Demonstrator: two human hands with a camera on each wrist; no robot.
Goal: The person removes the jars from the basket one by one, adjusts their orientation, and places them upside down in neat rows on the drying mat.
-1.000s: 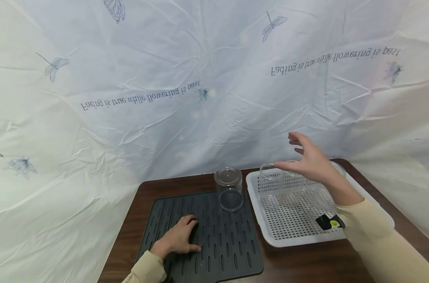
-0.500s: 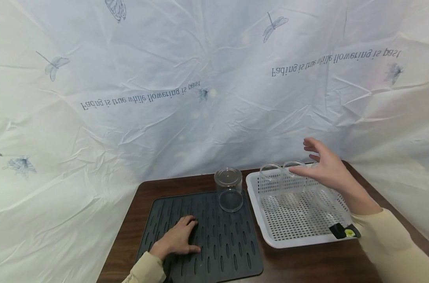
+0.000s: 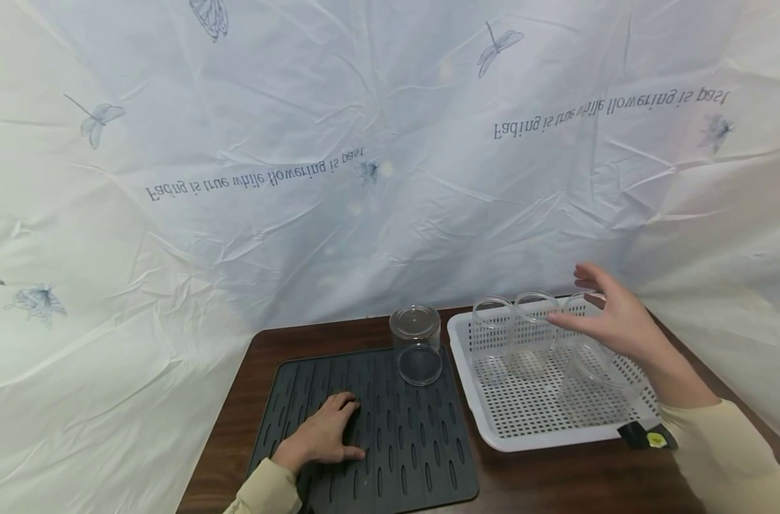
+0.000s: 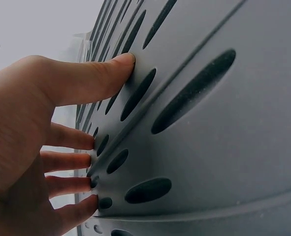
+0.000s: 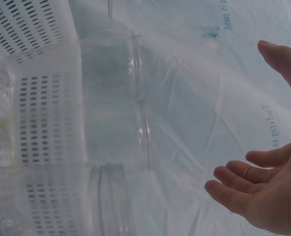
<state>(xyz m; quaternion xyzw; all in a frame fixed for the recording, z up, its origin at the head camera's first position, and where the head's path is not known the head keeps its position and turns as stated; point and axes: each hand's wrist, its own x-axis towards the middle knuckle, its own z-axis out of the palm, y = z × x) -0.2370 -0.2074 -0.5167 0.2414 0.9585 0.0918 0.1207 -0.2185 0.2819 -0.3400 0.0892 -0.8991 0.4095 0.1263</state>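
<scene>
A clear glass [image 3: 416, 334] stands upside down on a dark gray, slotted mat [image 3: 416, 446] at the lower center of the frame, near the mat's upper right corner. The fingertips of a person's left hand [image 3: 323, 432] rest on the mat, which lies flat. At lower right, a white perforated basket [image 3: 551, 440] holds more clear glasses: a left one [image 3: 491, 346] and a middle one [image 3: 531, 350] upright, mouths up, a third [image 3: 573, 305] partly hidden by the right hand [image 3: 618, 318], held apart above, and a fourth [image 3: 592, 392] nearer the front.
</scene>
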